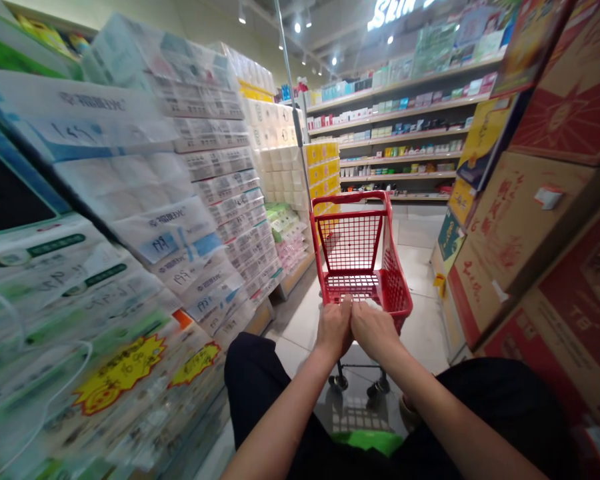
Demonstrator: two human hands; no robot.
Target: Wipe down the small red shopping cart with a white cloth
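My left hand [335, 327] and my right hand [374, 327] are close together, side by side, in front of my body. Both are closed, with fingers curled and the thumb sides touching. Whatever they may hold is hidden by the hands themselves. Just beyond them stands a red shopping cart [399, 277] with grid walls and black wheels. In this view the hands overlap its near edge, and I cannot tell whether they touch it. Nothing shows inside the part of its basket that I can see.
Stacked tissue packs [180, 247] with handwritten prices line the left side. Cardboard boxes [525, 213] rise on the right, leaving a narrow tiled aisle [420, 293]. Shelves of small goods [400, 133] close the far end. Something green [370, 440] lies between my dark-trousered knees.
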